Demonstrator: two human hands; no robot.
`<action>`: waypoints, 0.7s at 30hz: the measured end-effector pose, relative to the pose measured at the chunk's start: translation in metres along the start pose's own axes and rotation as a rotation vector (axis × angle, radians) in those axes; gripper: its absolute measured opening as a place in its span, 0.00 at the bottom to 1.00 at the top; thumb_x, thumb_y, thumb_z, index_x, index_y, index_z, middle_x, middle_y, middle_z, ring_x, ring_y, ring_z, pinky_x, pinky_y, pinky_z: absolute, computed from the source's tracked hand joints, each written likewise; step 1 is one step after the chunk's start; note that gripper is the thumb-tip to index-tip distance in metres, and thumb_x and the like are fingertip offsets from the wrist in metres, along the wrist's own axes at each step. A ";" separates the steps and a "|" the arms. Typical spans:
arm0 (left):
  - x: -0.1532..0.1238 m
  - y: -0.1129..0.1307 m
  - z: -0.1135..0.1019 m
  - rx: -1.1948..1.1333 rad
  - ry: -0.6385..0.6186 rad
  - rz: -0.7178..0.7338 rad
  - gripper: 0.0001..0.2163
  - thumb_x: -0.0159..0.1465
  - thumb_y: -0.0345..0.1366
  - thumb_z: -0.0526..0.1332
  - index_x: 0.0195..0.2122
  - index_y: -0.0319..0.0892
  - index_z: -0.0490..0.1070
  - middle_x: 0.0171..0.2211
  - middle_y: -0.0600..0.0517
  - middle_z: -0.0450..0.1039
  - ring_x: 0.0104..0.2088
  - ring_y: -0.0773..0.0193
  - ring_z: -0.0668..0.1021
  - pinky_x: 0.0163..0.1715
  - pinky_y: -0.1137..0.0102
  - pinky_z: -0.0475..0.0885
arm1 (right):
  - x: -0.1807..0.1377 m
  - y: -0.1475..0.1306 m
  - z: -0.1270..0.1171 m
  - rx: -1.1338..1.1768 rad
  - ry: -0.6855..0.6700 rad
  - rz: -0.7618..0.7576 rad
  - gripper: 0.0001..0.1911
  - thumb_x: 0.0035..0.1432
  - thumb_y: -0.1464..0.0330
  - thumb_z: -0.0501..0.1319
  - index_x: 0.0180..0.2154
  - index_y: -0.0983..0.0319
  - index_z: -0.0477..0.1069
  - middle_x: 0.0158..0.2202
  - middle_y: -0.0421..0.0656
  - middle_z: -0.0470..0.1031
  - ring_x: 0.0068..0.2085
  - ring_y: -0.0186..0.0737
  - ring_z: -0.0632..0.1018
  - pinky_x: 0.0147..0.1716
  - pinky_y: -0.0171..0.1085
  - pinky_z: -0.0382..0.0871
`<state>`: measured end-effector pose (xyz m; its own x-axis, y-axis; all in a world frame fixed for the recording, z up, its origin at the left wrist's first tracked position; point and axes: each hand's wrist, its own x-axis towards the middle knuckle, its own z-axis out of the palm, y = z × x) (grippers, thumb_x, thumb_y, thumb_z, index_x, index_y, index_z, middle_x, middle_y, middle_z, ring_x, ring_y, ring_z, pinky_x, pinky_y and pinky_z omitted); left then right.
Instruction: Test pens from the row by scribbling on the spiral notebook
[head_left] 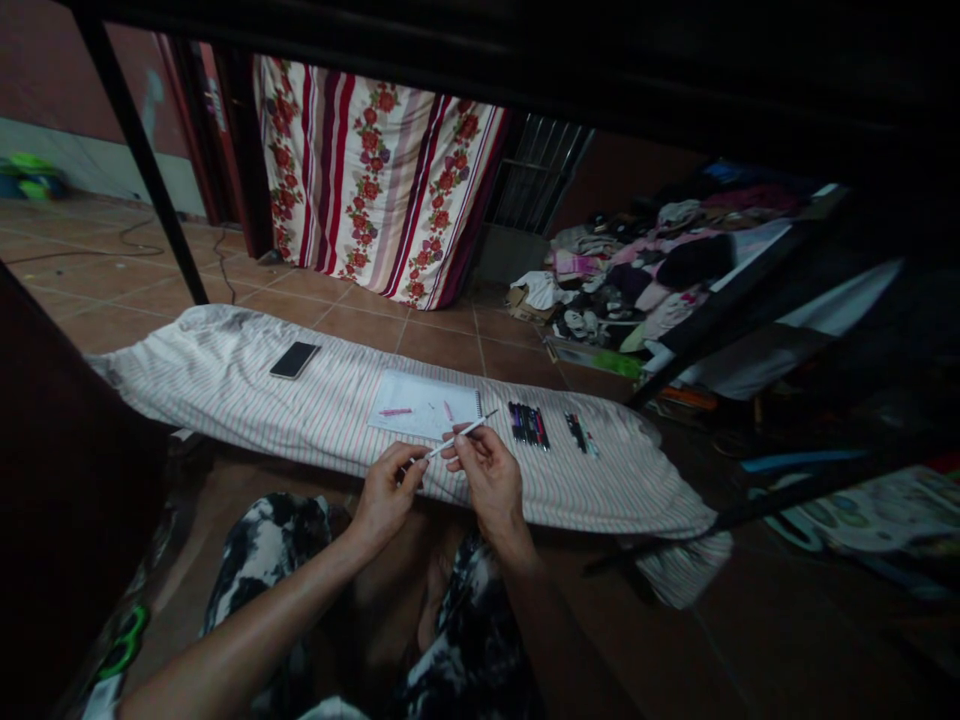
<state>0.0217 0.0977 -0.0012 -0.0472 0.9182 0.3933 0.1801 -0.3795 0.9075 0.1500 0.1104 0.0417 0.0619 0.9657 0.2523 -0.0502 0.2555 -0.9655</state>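
A slim white pen (472, 427) with a dark tip slants up to the right between my two hands, above the near edge of the cloth-covered surface. My left hand (390, 492) pinches its lower end with thumb and fingertips. Farther up, my right hand (493, 485) has thumb and fingers closed around the pen's barrel. Just beyond the hands lies a spiral notebook (412, 390), with a pink pen part (395, 412) and a smaller pink piece (448, 410) on its page. Right of it, several dark pens (529, 427) lie side by side.
A smaller group of pens (577, 432) lies farther right on the striped cloth (337, 400). Toward the left rests a phone (294, 360). Dark metal posts (139, 150) frame the space. Behind are a floral curtain (375, 180) and a heap of clothes (637, 265).
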 end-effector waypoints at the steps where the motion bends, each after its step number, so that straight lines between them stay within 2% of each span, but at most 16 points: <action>1: 0.000 0.000 0.000 0.004 -0.001 0.003 0.08 0.60 0.34 0.55 0.36 0.40 0.72 0.30 0.51 0.71 0.27 0.68 0.72 0.25 0.74 0.67 | 0.000 0.000 0.000 -0.002 0.002 0.002 0.12 0.49 0.61 0.62 0.33 0.62 0.68 0.29 0.42 0.76 0.26 0.33 0.76 0.22 0.30 0.70; 9: 0.003 -0.001 0.000 0.055 -0.012 0.051 0.07 0.60 0.33 0.55 0.36 0.40 0.71 0.32 0.50 0.71 0.33 0.65 0.73 0.32 0.72 0.68 | 0.002 -0.003 -0.001 -0.015 0.000 -0.006 0.12 0.48 0.61 0.62 0.32 0.62 0.68 0.29 0.42 0.76 0.27 0.33 0.76 0.23 0.30 0.71; 21: 0.006 0.001 -0.003 0.053 -0.058 0.018 0.08 0.60 0.33 0.54 0.36 0.40 0.72 0.31 0.50 0.70 0.32 0.65 0.72 0.32 0.71 0.66 | 0.001 0.000 -0.002 -0.035 -0.007 0.002 0.12 0.49 0.61 0.61 0.33 0.62 0.68 0.30 0.43 0.75 0.28 0.34 0.76 0.23 0.30 0.71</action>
<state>0.0185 0.1023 0.0022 0.0129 0.9169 0.3989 0.2326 -0.3907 0.8906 0.1523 0.1111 0.0421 0.0546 0.9665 0.2507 -0.0152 0.2519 -0.9676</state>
